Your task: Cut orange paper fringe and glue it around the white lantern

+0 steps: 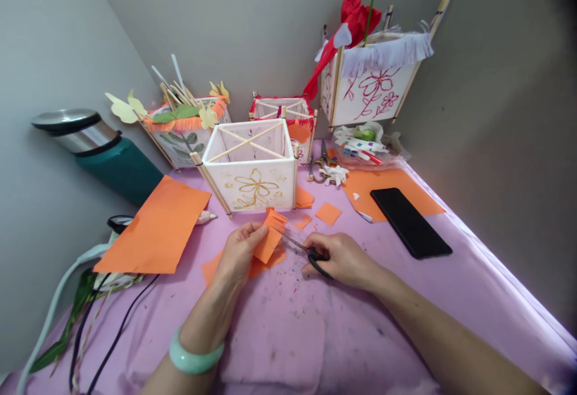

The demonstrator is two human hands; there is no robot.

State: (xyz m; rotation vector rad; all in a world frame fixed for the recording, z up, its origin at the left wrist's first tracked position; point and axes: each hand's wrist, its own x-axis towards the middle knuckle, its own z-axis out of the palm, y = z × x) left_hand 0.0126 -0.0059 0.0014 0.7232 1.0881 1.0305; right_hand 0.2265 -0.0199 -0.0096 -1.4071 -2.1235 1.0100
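My left hand [240, 252] pinches a small piece of orange paper [270, 243] whose far edge is cut into a fringe. Black-handled scissors [319, 258] are in my right hand [345, 258], with fingers through the loops. Their blades point left and reach the paper's right side near the fringe; whether they touch it I cannot tell. Beneath the left hand lie more orange paper scraps [211, 269] on the purple cloth [279, 335]. Just beyond the hands stands a white box lantern [250, 184] with wooden corner sticks and a yellow flower drawing.
Behind are a fringed orange-and-white lantern [184, 145], a red-edged one [306, 145] and a raised white one [374, 91]. At left, a teal flask [121, 163], an orange sheet [153, 232] and cables [119, 335]. At right, a black phone [410, 223], markers [360, 150] and other scissors [323, 163].
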